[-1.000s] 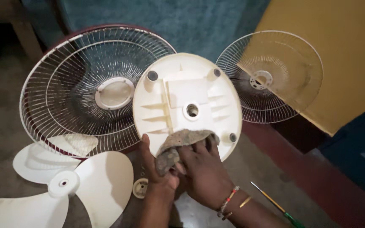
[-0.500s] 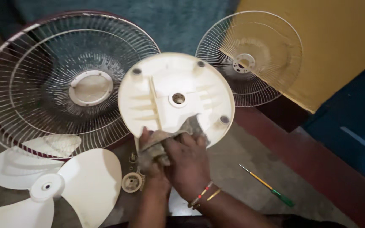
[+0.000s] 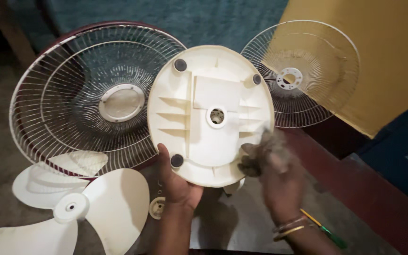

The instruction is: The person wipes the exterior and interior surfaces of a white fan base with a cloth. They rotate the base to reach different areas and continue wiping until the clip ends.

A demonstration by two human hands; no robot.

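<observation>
My left hand (image 3: 178, 184) grips the lower edge of a round cream plastic fan base (image 3: 211, 115), held upright with its ribbed underside and dark rubber feet facing me. My right hand (image 3: 279, 182) is blurred at the base's lower right rim and is closed on a dirty grey-brown rag (image 3: 260, 156), which touches that rim.
A large wire fan guard (image 3: 86, 94) with a maroon rim leans behind on the left. A smaller wire guard (image 3: 308, 71) leans against the yellow wall. White fan blades (image 3: 72, 208) and a small round cap (image 3: 157, 208) lie on the floor. A green-handled screwdriver (image 3: 324, 230) lies at right.
My right hand moved the rag from the base's lower middle to its lower right rim. The base turned, and its lower left rubber foot now shows.
</observation>
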